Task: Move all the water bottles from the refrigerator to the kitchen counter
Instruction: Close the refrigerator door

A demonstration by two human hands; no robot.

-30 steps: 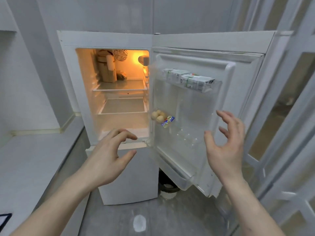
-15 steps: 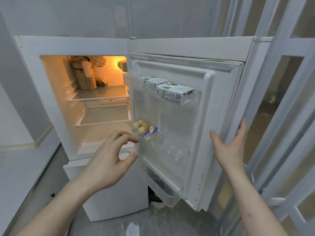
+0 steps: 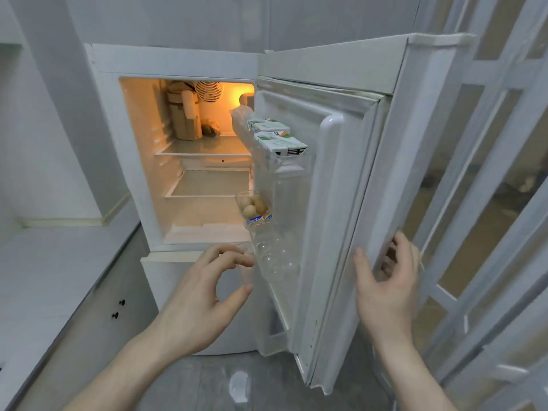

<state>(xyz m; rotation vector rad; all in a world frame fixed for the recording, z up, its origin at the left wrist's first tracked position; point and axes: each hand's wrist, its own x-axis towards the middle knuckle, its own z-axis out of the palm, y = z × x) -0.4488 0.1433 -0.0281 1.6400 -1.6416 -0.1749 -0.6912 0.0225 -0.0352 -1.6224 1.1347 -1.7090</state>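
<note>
Refrigerator [image 3: 124, 149] door [image 3: 341, 185] now swung further toward closing than half a second ago, edge-on at centre right of the frame. Right hand [image 3: 382, 289] has gone from hovering flat beside the door to its outer edge — fingers curled round behind it, thumb along the front. Left hand [image 3: 195, 301] has crept up to the lower door shelf [image 3: 275, 262], fingers loosely curved, thumb and forefinger apart, holding nothing; fingertips just beside the clear plastic.

Water bottles: none seen for certain. Lit interior at upper centre shows bare glass shelves [image 3: 204, 152]; only a tall beige pitcher-like item [image 3: 184, 117] and a small dark thing beside it at the back. Clear rounded shapes in the lower door shelf might be bottles or moulded wells — cannot tell.

Meaning for the task, as a judgement: either the bottles are already out, or the left hand is going for that door shelf. Counter [image 3: 47, 262] at lower left shows no bottles in the visible part.

Around: milk cartons [image 3: 281, 140] in the upper door rack, eggs [image 3: 252, 206] in the middle door holder. White-framed glass partition [image 3: 486, 185] close behind the door limits its swing.
</note>
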